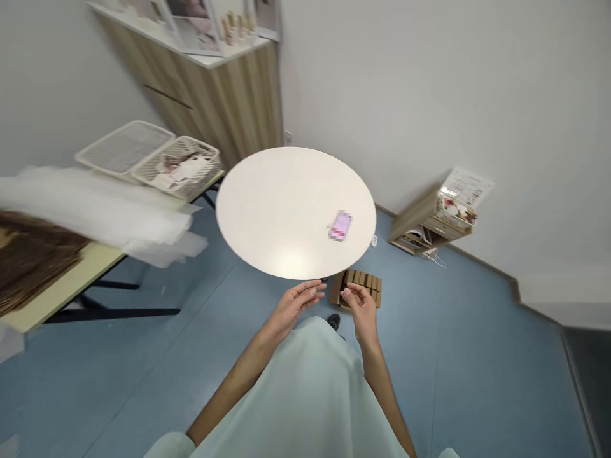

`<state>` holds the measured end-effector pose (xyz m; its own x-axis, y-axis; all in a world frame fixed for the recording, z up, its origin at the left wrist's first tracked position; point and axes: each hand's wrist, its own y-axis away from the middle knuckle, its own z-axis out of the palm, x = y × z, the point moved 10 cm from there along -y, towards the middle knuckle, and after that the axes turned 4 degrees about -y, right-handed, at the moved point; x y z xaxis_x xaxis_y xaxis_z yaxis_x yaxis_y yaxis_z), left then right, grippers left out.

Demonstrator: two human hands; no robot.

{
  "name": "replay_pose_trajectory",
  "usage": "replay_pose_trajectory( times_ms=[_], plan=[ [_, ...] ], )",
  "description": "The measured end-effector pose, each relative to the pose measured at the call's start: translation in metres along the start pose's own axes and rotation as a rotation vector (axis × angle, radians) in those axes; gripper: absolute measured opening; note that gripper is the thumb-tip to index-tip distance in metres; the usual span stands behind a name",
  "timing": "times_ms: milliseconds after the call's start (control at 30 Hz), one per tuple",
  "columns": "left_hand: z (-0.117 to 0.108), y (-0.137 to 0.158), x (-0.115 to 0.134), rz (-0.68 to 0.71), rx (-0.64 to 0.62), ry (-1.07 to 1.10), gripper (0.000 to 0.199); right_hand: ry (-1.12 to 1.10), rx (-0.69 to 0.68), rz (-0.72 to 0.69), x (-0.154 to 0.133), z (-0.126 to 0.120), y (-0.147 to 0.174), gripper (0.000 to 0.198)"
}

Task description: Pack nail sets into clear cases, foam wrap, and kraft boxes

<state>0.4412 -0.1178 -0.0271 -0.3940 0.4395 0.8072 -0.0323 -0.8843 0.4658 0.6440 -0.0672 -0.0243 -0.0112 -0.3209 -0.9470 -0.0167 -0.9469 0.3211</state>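
Both of my hands are raised in front of the pale green garment, just short of the near edge of a round white table. My left hand has its fingers stretched toward the right, with nothing in it. A short gap separates it from my right hand, whose fingers are loosely bent and apart, and no object shows in them. On the right part of the tabletop lies a pixelated pink-purple item; its kind cannot be made out. An open cardboard box with brown pieces inside sits on the floor behind my right hand.
To the left, a long table carries white sheets, brown bags or paper, a filled basket and a pale basket. A wooden cabinet stands behind. A small shelf unit stands by the right wall.
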Motion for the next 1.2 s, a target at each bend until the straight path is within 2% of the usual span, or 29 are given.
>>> replay_pose_trajectory(
  times_ms=[133, 233, 333, 467, 633, 967, 1100, 1200],
  plan=[
    [-0.088, 0.041, 0.031, 0.108, 0.166, 0.096, 0.043, 0.039, -0.109, -0.006, 0.006, 0.081, 0.02, 0.048],
    [-0.145, 0.068, 0.045, 0.156, 0.299, 0.159, 0.043, 0.091, -0.192, -0.02, 0.007, 0.136, 0.031, 0.045],
    [-0.189, 0.087, 0.048, 0.175, 0.406, 0.192, 0.045, 0.164, -0.261, -0.032, 0.004, 0.182, 0.036, 0.043],
    [-0.233, 0.095, 0.044, 0.175, 0.504, 0.224, 0.048, 0.248, -0.329, -0.04, 0.002, 0.236, 0.032, 0.043],
    [-0.282, 0.086, 0.056, 0.152, 0.558, 0.152, 0.053, 0.233, -0.389, -0.03, 0.006, 0.301, 0.013, 0.043],
    [-0.4, 0.056, 0.14, 0.118, 0.7, 0.055, 0.056, 0.125, -0.492, 0.064, 0.003, 0.444, -0.05, 0.04],
    [-0.44, 0.031, 0.167, 0.066, 0.731, -0.005, 0.059, 0.093, -0.467, 0.078, 0.0, 0.479, -0.077, 0.039],
    [-0.459, 0.007, 0.184, 0.038, 0.724, -0.012, 0.055, 0.092, -0.427, 0.115, 0.002, 0.494, -0.094, 0.039]
  ],
)
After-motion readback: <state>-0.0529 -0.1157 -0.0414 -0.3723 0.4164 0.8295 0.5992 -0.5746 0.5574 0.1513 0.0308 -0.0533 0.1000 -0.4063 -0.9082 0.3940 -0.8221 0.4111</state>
